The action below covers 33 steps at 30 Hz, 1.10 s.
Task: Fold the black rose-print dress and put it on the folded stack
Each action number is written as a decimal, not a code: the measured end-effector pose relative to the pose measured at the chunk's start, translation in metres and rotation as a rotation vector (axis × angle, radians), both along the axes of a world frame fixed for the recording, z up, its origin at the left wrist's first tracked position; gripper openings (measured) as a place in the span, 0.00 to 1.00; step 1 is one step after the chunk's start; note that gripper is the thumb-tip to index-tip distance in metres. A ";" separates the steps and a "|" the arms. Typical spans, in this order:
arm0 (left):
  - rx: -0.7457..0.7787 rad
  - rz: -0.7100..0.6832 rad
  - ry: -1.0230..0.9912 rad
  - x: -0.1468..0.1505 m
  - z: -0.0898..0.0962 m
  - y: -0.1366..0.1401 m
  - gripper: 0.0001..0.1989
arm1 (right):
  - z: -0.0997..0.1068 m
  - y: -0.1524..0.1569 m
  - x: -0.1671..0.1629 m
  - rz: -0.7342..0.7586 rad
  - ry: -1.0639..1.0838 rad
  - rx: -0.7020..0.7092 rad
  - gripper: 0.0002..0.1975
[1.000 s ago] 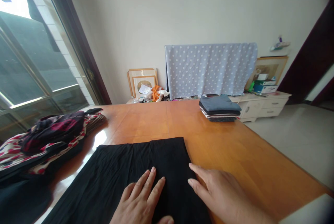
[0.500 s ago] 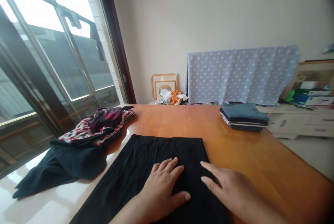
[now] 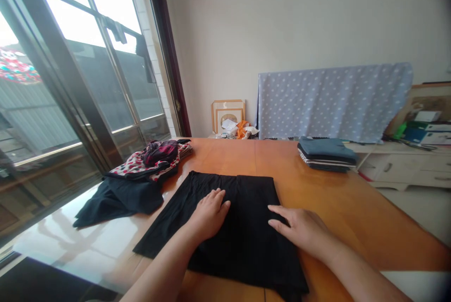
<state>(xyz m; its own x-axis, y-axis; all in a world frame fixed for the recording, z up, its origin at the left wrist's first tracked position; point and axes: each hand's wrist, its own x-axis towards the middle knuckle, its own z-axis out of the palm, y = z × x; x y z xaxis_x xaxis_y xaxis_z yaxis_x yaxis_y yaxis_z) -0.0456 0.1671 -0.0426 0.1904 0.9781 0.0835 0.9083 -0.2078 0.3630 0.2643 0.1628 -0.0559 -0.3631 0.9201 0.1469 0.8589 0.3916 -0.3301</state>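
Observation:
A black garment [image 3: 243, 236] lies spread on the wooden table, with one straight edge at the far side and small wrinkles at its upper left. My left hand [image 3: 212, 212] rests on it left of the middle, palm down, fingers stretched forward. Over the garment's right edge is my right hand [image 3: 298, 227], its index finger and thumb extended and apart, the fingertips on or just above the cloth. The other fingers of that hand are partly hidden. Neither hand shows cloth gripped in it.
On the left of the table [image 3: 352, 227] lies a loose heap of dark and red-patterned clothes [image 3: 148, 163]. A folded stack of clothes [image 3: 327, 154] sits at the far right. Behind are a polka-dot cloth [image 3: 331, 100], picture frames [image 3: 228, 114] and a white cabinet [image 3: 405, 166].
My left hand has moved left and away from me across the garment, its fingers drawn closer together. The right hand stays near the right edge. The view has shifted, showing the garment's near edge.

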 end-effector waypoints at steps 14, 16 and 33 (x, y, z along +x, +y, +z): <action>0.070 0.328 0.269 -0.084 -0.011 -0.019 0.34 | -0.002 0.002 0.002 -0.013 -0.011 -0.042 0.25; 0.090 0.418 0.240 -0.100 -0.005 -0.016 0.34 | -0.003 0.002 0.003 -0.006 -0.003 -0.041 0.25; -0.136 0.502 -0.256 -0.152 -0.002 -0.003 0.28 | -0.012 0.006 0.006 0.005 0.038 -0.021 0.25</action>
